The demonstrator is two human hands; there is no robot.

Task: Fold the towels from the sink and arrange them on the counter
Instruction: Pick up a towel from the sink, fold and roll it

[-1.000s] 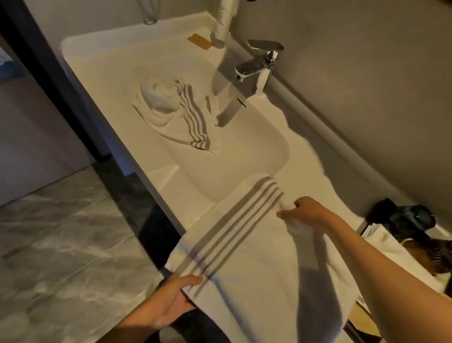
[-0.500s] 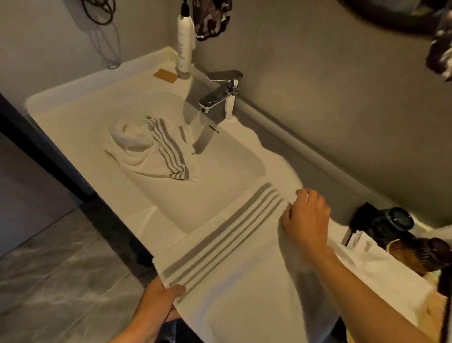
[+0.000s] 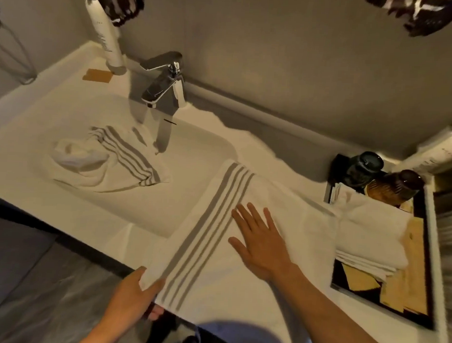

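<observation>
A white towel with grey stripes (image 3: 290, 215) lies spread on the counter (image 3: 247, 143) to the right of the sink (image 3: 167, 194). My left hand (image 3: 131, 297) pinches its near striped corner at the counter's front edge. My right hand (image 3: 258, 240) rests flat on the towel with fingers spread, just right of the stripes. A second striped towel (image 3: 98, 163) lies crumpled in the sink basin, left of the faucet. Folded white towels (image 3: 369, 237) sit on a dark tray at the right.
The chrome faucet (image 3: 166, 83) stands behind the basin, with a white bottle (image 3: 106, 39) and a tan card (image 3: 98, 75) to its left. The dark tray (image 3: 420, 317) holds two dark jars (image 3: 380, 175) and tan packets. The grey wall runs along the back.
The towel has been laid down flat on the counter. My right hand let go of its far corner and now presses flat on it. My view tilted up and right.
</observation>
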